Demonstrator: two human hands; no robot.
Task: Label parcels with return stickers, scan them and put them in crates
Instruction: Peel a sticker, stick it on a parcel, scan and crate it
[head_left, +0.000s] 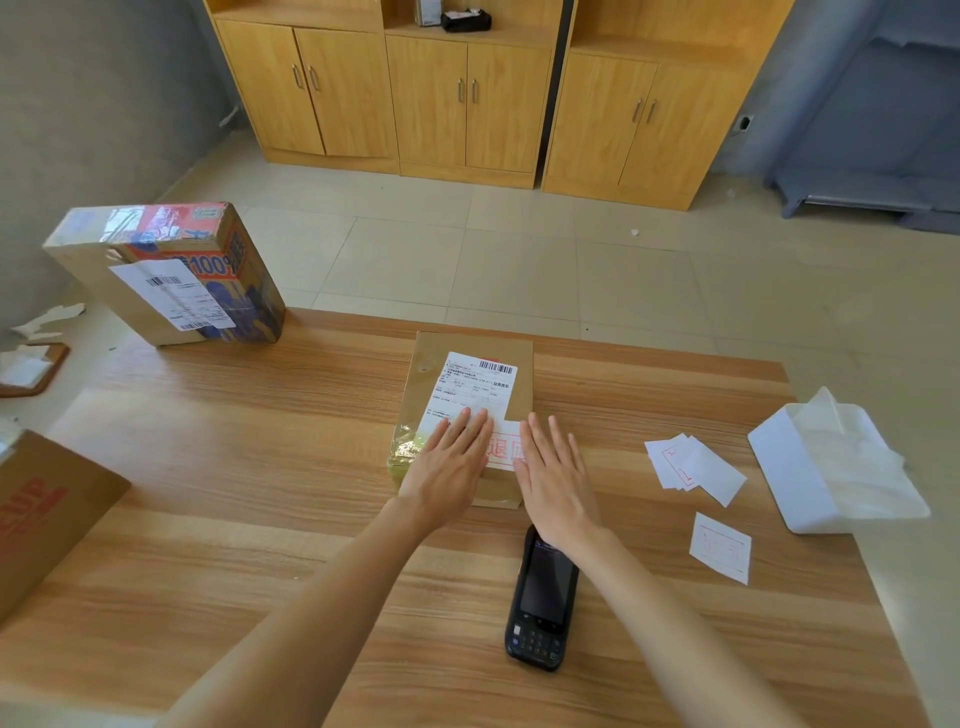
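Wooden table (208, 467), left hand (449, 462) and right hand (553, 478) flat, fingers straight, pressing return sticker (503, 448) onto parcel (467, 364)

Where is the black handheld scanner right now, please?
The black handheld scanner lies on the wooden table, under the right forearm, just nearer than the brown cardboard parcel.

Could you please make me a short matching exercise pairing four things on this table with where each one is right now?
Things:
1. return sticker
2. scanner
3. printed box
4. loose stickers

Places:
A. far left corner of the table
B. on the table, right of the small parcel
C. under both flat hands, on the small parcel
D. flat on the table, near edge, under the right wrist

Pairs: 1-C, 2-D, 3-A, 4-B
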